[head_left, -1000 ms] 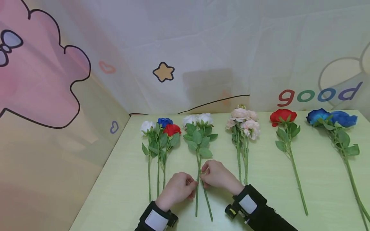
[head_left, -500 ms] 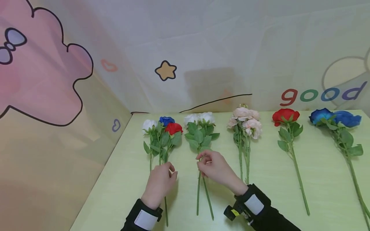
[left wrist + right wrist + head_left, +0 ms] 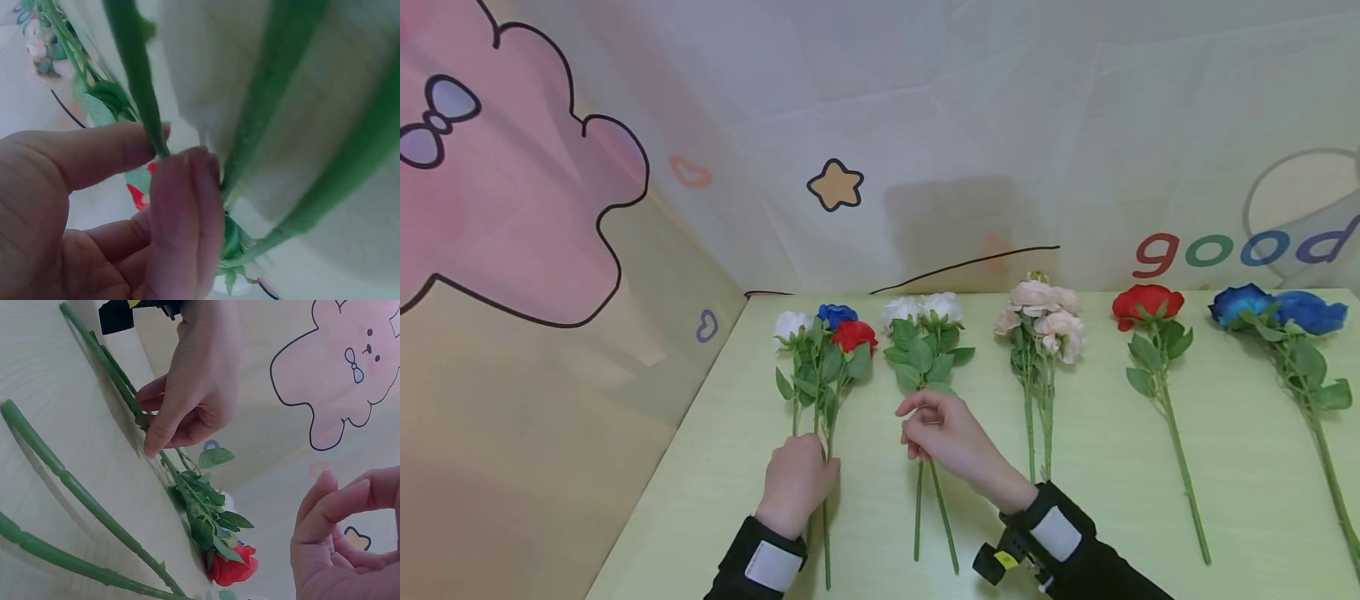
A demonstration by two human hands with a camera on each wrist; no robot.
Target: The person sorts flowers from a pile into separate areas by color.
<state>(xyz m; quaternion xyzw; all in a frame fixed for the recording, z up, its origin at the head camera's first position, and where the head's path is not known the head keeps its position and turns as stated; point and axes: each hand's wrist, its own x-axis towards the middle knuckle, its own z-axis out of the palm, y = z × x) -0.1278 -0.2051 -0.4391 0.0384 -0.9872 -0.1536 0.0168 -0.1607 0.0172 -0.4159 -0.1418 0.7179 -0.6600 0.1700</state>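
Note:
In the head view, my left hand [image 3: 797,485] is at the stems of the left bunch, which has a white rose [image 3: 792,327], a blue rose [image 3: 837,315] and a red rose [image 3: 854,335]. The left wrist view shows its thumb and fingers [image 3: 100,153] pinching one green stem [image 3: 134,69], which seems to lead to the red flower; two other stems pass beside the fingers. My right hand [image 3: 951,442] hovers over two crossed stems of white roses [image 3: 942,308]. Its fingers are loosely bent and hold nothing, as the right wrist view shows.
Right of the hands lie a bunch of pale pink flowers [image 3: 1048,317], a single red rose [image 3: 1148,307] and blue flowers [image 3: 1309,312] on long stems. A printed cloth backdrop [image 3: 970,125] rises behind the pale table [image 3: 1105,517].
My left hand has gone from the white roses' stems leftward to the left bunch and now pinches a stem there. My right hand has come off the white roses' stems and shifted slightly up.

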